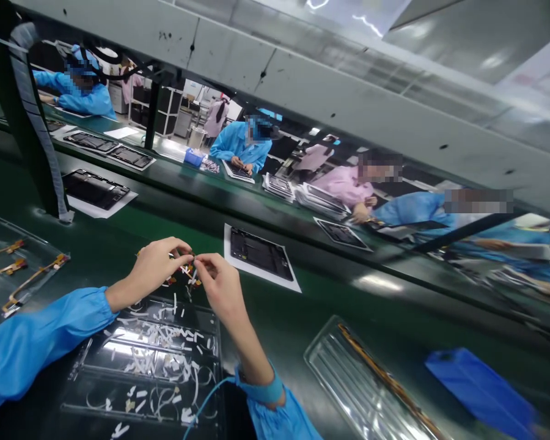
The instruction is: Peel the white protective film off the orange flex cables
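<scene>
we are on an electronics assembly line in a factory. a long green conveyor belt (pixel 330 305) runs past us, carrying opened tablet devices (pixel 261 252) on white sheets. across it, workers in blue and pink smocks (pixel 236 142) sit in a row at the same bench. clear plastic trays (pixel 366 385) of flex cables (pixel 32 278) lie beside us, under a grey metal overhead rail (pixel 348 91).

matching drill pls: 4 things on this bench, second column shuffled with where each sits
Things:
1. flex cable
2. clear tray of flex cables
3. blue bag
4. tablet frame on white sheet

Places:
A. far left of the bench
B. pinched between left hand and right hand
C. just beyond the hands
D. near right corner

Pairs: 1-B, 2-A, 3-D, 4-C
</scene>
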Available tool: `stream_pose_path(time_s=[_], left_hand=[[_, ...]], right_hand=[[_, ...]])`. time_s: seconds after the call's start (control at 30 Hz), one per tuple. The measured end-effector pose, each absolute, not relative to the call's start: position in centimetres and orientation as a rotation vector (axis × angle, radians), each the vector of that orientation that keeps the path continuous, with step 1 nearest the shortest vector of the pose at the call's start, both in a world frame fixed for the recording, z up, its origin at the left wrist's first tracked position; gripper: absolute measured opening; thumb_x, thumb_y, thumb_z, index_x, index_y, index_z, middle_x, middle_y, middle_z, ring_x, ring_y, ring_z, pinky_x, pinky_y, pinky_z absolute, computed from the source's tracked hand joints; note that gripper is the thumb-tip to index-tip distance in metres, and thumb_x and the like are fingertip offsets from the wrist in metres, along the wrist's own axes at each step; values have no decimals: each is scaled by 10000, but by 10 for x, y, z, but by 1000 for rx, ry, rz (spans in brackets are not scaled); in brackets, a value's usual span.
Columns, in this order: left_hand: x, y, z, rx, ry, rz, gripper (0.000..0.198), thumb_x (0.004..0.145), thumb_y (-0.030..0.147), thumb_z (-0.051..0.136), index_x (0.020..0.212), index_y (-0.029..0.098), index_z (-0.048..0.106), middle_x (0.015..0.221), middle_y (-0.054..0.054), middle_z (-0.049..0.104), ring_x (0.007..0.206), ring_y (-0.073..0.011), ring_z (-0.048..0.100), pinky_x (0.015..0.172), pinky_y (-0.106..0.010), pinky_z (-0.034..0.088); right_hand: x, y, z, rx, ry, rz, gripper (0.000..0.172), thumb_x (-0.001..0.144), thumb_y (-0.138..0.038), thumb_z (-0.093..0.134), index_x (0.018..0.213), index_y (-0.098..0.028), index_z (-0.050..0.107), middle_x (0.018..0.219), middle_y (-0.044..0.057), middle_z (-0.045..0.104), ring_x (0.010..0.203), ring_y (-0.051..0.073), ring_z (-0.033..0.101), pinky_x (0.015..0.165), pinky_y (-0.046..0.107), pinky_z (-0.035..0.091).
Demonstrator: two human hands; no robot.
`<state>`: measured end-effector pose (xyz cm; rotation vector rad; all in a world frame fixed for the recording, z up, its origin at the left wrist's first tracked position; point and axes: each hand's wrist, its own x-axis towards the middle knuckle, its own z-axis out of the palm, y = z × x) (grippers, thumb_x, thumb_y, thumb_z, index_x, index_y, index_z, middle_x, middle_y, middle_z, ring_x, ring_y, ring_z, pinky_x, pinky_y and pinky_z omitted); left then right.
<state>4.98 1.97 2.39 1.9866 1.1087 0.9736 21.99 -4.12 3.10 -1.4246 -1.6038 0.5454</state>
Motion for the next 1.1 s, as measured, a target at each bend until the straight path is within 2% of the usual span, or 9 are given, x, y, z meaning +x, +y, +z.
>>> stream_pose_path(time_s=[0.13, 0.33, 0.5, 0.7, 0.9, 1.1], left_hand=[[49, 15, 25, 2047, 1088, 956, 175, 934, 366, 648, 944, 234, 762, 957, 0, 771, 844, -199, 700, 714, -291, 479], [48, 19, 21, 2064, 968, 970, 234, 952, 370, 595, 996, 216, 766, 1001, -28, 772, 880, -203, 704, 733, -287, 505], [46, 20, 19, 2103, 937, 936, 261, 932, 410, 584, 988, 220, 753, 995, -35, 760, 823, -202, 684, 714, -288, 498], [41, 21, 17, 2137, 1007, 939, 243, 883, 446, 609, 916, 247, 744, 944, -28, 757, 788, -213, 669, 672, -282, 472], [35, 27, 20, 2189, 794, 937, 227, 868, 477, 633, 837, 270, 719, 885, -2, 735, 739, -191, 652, 656, -262, 478], [35, 27, 26, 2137, 907, 983, 223, 872, 429, 613, 881, 257, 755, 916, -11, 758, 804, -205, 678, 667, -260, 492]], right_hand=[[221, -43, 32, -1428, -1612, 536, 179, 928, -320, 594, 941, -196, 724, 908, 72, 736, 774, 188, 683, 712, 309, 559], [220, -47, 39, -1410, -1628, 522, 155, 930, -301, 608, 914, -202, 727, 885, 60, 728, 764, 179, 673, 710, 308, 550], [218, -51, 41, -1418, -1640, 544, 131, 927, -292, 636, 910, -197, 726, 869, 41, 722, 734, 157, 670, 693, 278, 543], [217, -53, 39, -1445, -1662, 555, 90, 933, -259, 651, 924, -211, 726, 877, 10, 708, 763, 137, 662, 725, 258, 536], [215, -58, 46, -1409, -1715, 652, 64, 931, -255, 660, 933, -223, 715, 907, -6, 697, 817, 135, 652, 761, 256, 519], [214, -57, 48, -1424, -1609, 718, 132, 930, -328, 637, 920, -212, 698, 869, -1, 710, 784, 139, 665, 723, 249, 529]])
